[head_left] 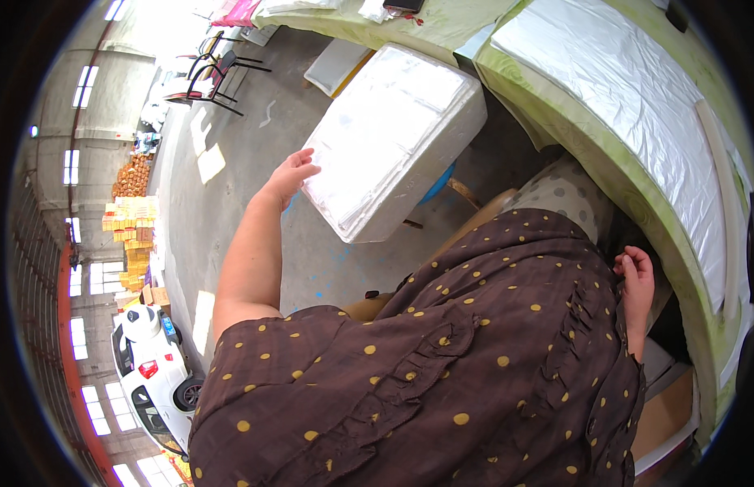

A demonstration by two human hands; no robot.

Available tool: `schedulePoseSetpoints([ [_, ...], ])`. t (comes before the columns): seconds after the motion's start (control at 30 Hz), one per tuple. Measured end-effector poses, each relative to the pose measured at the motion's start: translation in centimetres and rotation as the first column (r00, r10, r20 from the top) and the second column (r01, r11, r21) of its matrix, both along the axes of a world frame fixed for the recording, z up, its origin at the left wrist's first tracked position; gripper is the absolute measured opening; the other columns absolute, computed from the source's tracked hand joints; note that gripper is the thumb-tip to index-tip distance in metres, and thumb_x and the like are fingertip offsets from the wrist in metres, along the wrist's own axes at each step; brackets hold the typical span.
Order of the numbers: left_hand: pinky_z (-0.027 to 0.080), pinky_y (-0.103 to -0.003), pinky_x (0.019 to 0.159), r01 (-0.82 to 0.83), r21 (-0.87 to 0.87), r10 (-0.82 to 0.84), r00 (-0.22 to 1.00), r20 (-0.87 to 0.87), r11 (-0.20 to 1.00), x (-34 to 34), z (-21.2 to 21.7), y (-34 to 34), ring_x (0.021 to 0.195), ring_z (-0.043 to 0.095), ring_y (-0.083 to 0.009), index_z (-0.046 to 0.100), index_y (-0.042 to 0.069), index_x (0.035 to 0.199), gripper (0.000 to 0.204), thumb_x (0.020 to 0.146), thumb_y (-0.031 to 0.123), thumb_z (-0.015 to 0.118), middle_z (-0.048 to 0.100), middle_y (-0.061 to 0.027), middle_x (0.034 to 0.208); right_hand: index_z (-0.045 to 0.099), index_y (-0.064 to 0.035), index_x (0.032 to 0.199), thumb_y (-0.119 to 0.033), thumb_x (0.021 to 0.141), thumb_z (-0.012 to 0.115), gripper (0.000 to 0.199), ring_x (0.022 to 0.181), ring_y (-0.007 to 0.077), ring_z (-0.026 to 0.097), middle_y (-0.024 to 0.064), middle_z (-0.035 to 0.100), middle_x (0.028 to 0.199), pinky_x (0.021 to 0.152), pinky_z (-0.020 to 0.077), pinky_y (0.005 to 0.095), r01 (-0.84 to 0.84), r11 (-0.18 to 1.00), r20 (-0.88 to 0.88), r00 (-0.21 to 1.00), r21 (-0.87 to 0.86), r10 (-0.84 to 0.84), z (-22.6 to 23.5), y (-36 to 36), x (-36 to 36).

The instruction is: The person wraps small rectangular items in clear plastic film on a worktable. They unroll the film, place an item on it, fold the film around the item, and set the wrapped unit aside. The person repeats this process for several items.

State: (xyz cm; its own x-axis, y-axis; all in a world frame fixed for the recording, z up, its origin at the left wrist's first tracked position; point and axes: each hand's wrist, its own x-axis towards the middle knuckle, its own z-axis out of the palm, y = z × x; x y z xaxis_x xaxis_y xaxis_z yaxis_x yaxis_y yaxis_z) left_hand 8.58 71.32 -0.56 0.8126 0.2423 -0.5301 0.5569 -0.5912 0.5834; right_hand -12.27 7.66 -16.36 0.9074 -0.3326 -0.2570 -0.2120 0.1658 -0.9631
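Observation:
My left hand (292,175) reaches out to the near-left edge of a white foam box (438,166). Its fingers are stretched out, with nothing visible in them. On top of the box lies a stack of shiny white plastic sheets or bags (385,122); glare hides their outlines. My fingertips are at the stack's edge, and I cannot tell whether they touch it. Low on the right, beside the edge of the cloth-covered table, my right hand (636,284) is loosely closed, with nothing visible in it.
Silvery-white plastic sheeting (612,89) covers part of the green-patterned table (547,101) at right. A blue stool (438,187) shows under the box. Black-framed chairs (219,73) stand at far left, above a white car (154,373) and stacked yellow cartons (133,231).

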Motion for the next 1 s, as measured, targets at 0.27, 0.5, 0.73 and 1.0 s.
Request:
schedulePoseSetpoints([
  [0.27, 0.019, -0.05, 0.122, -0.427, -0.495, 0.53, 0.844, 0.082, 0.756, -0.9, -1.5, -0.5, 0.146, 0.026, -0.0361, 0.032, 0.014, 0.158, 0.067, 0.097, 0.034, 0.051, 0.04, -0.0129, 0.152, 0.062, -0.002, 0.12, -0.01, 0.101, 0.06, 0.02, 0.085, 0.0094, 0.057, 0.0037, 0.065, 0.102, 0.08, 0.0479, 0.0234, -0.011, 1.0, -0.015, 1.0, -0.008, 0.011, 0.2, 0.2, 0.4],
  [0.5, 0.036, -0.06, 0.11, -0.583, -0.198, 0.601, 0.798, 0.044, 0.788, -0.2, 1.0, -2.6, 0.127, 0.042, -0.0274, 0.048, 0.015, 0.145, 0.052, 0.1, 0.039, 0.058, 0.046, -0.0079, 0.141, 0.062, -0.0022, 0.12, -0.01, 0.101, 0.06, 0.02, 0.086, 0.0096, 0.058, 0.0038, 0.066, 0.102, 0.08, 0.0484, 0.0234, 0.01, 1.0, -0.023, 1.0, -0.024, -0.01, -0.3, 0.0, 0.2],
  [0.73, 0.037, -0.064, 0.108, -0.54, -0.169, 0.547, 0.837, -0.008, 0.824, -0.5, -0.7, -1.8, 0.132, 0.04, -0.0302, 0.042, 0.015, 0.152, 0.062, 0.101, 0.047, 0.057, 0.041, -0.0104, 0.151, 0.063, -0.0024, 0.118, -0.009, 0.1, 0.061, 0.019, 0.084, 0.0097, 0.058, 0.0039, 0.066, 0.101, 0.079, 0.0484, 0.0234, 0.012, 1.0, -0.031, 0.999, 0.003, -0.012, -0.4, 0.0, 0.4],
  [1.0, 0.049, -0.034, 0.097, -0.235, 0.306, 0.066, 0.878, 0.474, 0.923, 1.8, -1.4, -1.5, 0.117, 0.06, -0.0234, 0.052, 0.0, 0.144, 0.06, 0.097, 0.034, 0.068, 0.062, -0.0164, 0.132, 0.062, -0.0041, 0.116, -0.003, 0.099, 0.062, 0.018, 0.086, 0.0085, 0.059, 0.0026, 0.065, 0.101, 0.078, 0.0492, 0.0218, 0.178, 0.981, 0.105, 0.98, -0.078, -0.169, 2.6, 1.1, -0.6],
])
